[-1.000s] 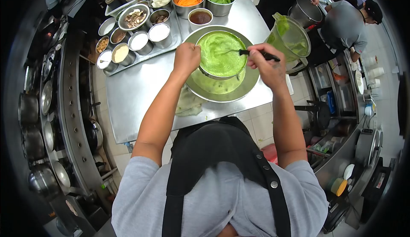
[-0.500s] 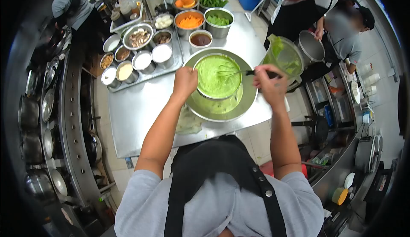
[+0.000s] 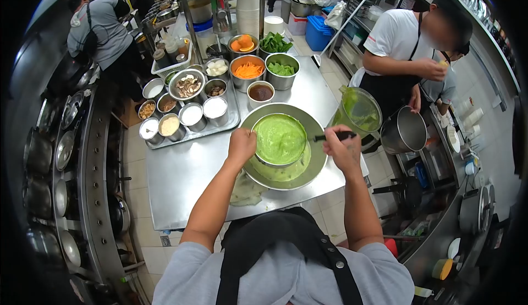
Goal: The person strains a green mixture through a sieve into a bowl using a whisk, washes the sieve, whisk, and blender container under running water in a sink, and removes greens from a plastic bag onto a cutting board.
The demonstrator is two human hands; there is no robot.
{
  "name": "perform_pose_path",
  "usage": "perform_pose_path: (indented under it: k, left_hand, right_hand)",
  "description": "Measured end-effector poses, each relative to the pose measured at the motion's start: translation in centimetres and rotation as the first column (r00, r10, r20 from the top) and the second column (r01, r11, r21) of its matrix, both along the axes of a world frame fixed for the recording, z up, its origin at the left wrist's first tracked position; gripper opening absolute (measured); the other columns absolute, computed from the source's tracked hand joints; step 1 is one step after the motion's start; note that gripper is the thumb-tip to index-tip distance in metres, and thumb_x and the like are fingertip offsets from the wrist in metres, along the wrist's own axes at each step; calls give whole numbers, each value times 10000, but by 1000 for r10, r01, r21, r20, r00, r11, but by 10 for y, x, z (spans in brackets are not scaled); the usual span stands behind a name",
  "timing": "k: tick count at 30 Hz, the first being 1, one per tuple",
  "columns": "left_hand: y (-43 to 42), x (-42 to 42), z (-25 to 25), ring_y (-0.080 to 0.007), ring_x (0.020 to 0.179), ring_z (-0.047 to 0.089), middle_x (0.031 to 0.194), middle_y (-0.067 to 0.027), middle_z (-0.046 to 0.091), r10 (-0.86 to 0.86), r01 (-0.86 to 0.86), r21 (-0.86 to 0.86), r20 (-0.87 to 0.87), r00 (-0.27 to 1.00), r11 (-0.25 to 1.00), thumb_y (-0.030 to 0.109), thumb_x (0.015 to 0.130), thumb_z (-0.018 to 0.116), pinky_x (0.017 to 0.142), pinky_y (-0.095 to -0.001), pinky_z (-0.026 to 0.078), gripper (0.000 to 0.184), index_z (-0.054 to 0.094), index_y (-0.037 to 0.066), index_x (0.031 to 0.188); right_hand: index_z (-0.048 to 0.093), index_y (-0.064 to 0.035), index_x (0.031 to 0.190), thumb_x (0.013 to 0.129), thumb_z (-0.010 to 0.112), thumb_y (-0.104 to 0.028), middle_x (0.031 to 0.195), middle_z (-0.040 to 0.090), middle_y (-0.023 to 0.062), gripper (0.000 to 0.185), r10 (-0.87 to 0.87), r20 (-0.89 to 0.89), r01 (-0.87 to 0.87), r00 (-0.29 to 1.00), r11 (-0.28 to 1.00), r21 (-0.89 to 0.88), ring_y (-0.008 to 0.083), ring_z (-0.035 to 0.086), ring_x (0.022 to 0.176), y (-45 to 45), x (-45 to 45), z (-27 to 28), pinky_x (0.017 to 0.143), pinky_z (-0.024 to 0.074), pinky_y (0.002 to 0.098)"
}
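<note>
A round metal-rimmed vessel (image 3: 281, 139) full of thick green liquid is gripped at its left rim by my left hand (image 3: 242, 146), fingers closed. It is over a wide metal bowl (image 3: 316, 165), which holds more green liquid. My right hand (image 3: 343, 146) is closed round the black handle (image 3: 335, 136) of a utensil, whose far end reaches toward the green liquid and is hard to make out. To the right stands a clear pitcher (image 3: 360, 110) smeared with green. A wet, pale green cloth (image 3: 247, 188) lies below the bowl's left side.
A tray (image 3: 234, 119) with several metal cups stands at the left. Behind the bowl are a cup of brown liquid (image 3: 260, 92), shredded carrots (image 3: 248, 70) and chopped greens (image 3: 281, 69). A person (image 3: 404, 46) stands at the right beside a metal pot (image 3: 404, 132); another person (image 3: 104, 35) is at the back left.
The head view has tilted up, so the table sits lower in it. My right hand has moved the utensil within the green liquid. The person at the right shows more fully.
</note>
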State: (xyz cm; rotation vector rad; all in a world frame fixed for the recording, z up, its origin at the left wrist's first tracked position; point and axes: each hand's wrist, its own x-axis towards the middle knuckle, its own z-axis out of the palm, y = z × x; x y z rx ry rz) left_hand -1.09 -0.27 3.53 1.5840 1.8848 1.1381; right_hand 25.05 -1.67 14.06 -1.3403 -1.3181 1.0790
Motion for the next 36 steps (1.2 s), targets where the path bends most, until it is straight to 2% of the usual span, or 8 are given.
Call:
perform_pose_path:
  k: [4,9,12,19,22,25,29,36]
  left_hand:
    - [-3,4,-1,-365,476,511,543,-254,493,-14,14,10,12,1000,1000,172,823,560,514,-445,393,326,547,-63,597]
    - [-1,-1,-3,-304,424,469,505,-232,462,-21,20,29,32,999,999,171,829,560,490,-430,366,345,519,-62,578]
    - [1,1,3,-291,422,453,498,-224,453,-28,27,11,43,999,1000,171,830,561,490,-424,364,349,517,-63,575]
    - [7,-3,-7,-274,419,426,485,-204,433,-49,47,28,67,997,999,176,833,569,491,-419,355,354,510,-60,576]
    - [4,-7,4,-407,535,542,577,-267,524,-30,32,-64,32,999,997,152,814,557,551,-463,415,304,562,-65,601]
    - [6,-10,0,-411,540,541,579,-269,525,-53,54,-54,27,998,997,150,816,556,555,-464,418,300,564,-65,607]
    - [9,-4,-1,-414,559,554,595,-272,538,-43,50,-83,82,996,995,145,818,557,569,-457,430,286,577,-66,627]
    - [6,-3,6,-423,596,573,619,-280,550,-30,32,-63,39,999,997,148,819,556,587,-456,446,281,589,-68,643]
  right_hand:
    - [652,-6,852,851,630,-121,691,609,23,117,252,-29,-247,967,963,109,82,593,597,-4,-14,-15,491,462,212]
    - [647,7,824,849,620,-155,663,617,42,166,-14,-60,17,998,998,55,82,582,557,1,-11,-6,504,473,219]
    - [645,19,867,853,625,-151,633,615,67,171,199,-69,-192,977,976,106,114,582,509,1,-19,-18,497,478,211]
    - [649,-7,873,849,617,-159,661,615,45,157,91,-69,-83,993,991,107,101,598,546,10,-19,-21,503,483,213]
    - [649,-7,869,853,616,-158,666,612,38,156,180,9,-180,984,983,40,96,599,571,2,-10,-15,521,477,202]
    - [646,0,859,848,623,-148,670,616,45,150,-46,18,46,999,999,6,94,601,582,8,-9,-6,515,468,201]
    - [644,3,855,849,621,-138,658,613,51,143,209,-28,-207,977,975,78,96,599,572,5,-19,-17,516,475,210]
    - [639,20,858,855,625,-138,638,616,64,158,196,-55,-186,979,972,145,113,597,540,13,-19,-25,505,481,225]
